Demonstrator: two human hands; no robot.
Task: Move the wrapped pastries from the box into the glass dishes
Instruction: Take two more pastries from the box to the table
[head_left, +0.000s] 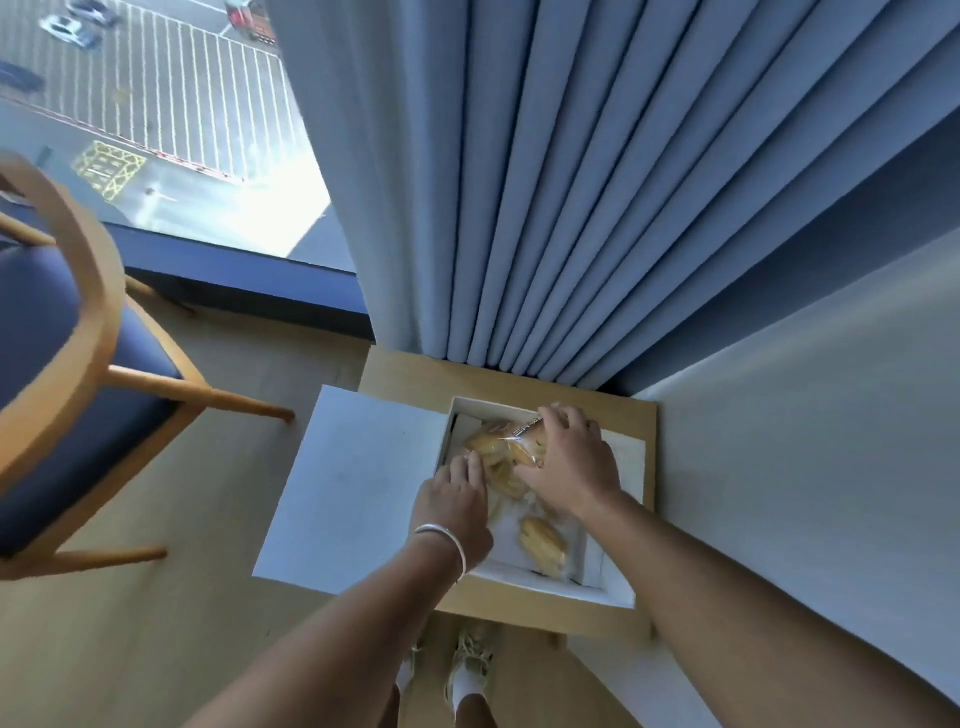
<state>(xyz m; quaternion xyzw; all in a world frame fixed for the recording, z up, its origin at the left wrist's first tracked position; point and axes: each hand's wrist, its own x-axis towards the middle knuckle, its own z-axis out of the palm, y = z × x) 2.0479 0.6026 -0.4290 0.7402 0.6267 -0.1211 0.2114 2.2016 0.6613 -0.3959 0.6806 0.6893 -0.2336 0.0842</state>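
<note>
A white box (613, 587) stands open on a small wooden table (410, 376), its lid (353, 478) folded out to the left. Several golden pastries in clear wrap lie inside. My right hand (571, 457) grips one wrapped pastry (506, 441) at the box's far end, lifted slightly above the others. My left hand (457, 504), with a silver bracelet on the wrist, reaches into the left side of the box, fingers on the wraps; I cannot tell whether it holds one. Another wrapped pastry (543, 540) lies near the box's front. No glass dishes are in view.
Blue curtains (571, 182) hang just behind the table, and a pale wall (805, 467) runs along its right side. A wooden chair with a blue seat (62, 364) stands on the wood floor at left. A window (156, 104) is at the far left.
</note>
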